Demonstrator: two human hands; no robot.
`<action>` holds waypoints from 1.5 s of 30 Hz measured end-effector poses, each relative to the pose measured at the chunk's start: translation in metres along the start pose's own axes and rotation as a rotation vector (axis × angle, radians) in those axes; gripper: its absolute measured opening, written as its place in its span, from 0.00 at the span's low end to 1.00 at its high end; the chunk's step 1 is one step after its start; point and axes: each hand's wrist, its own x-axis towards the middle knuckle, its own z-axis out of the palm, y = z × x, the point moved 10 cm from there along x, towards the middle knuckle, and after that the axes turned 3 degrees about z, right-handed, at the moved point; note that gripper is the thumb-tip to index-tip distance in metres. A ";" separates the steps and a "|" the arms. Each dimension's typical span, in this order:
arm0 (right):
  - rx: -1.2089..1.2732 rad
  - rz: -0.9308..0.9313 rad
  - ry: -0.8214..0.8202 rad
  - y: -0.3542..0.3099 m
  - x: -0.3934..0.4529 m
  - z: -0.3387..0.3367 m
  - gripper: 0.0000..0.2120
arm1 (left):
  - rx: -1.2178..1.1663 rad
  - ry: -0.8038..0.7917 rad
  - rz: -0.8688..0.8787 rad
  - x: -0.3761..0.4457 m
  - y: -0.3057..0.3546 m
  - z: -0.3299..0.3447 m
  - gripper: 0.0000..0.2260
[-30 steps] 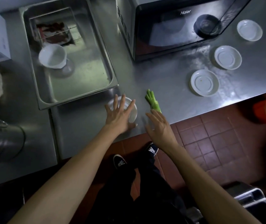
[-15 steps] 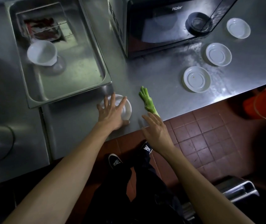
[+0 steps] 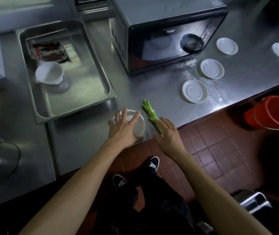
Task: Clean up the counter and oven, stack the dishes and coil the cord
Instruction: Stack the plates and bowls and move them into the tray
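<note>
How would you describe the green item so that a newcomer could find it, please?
Start at the black microwave and come forward to the counter's front edge. The green hand-shaped scraper lies there, between the white dish and the right hand; it is the only green thing.

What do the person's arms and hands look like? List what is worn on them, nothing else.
Both arms are bare from the frame edge to the wrist: no sleeves show. The left hand and right hand wear no gloves, and no rings, watch or bands are visible. No markings can be made out in the dim light.
</note>
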 end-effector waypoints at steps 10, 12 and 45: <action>-0.089 0.234 -0.049 0.076 0.018 -0.033 0.29 | 0.022 0.025 0.103 0.044 0.062 -0.027 0.49; -0.090 0.274 -0.064 0.097 0.027 -0.040 0.30 | 0.028 0.017 0.111 0.058 0.076 -0.027 0.49; -0.378 0.112 -0.414 0.257 0.208 -0.051 0.58 | 0.127 -0.128 -0.099 0.208 0.163 -0.006 0.50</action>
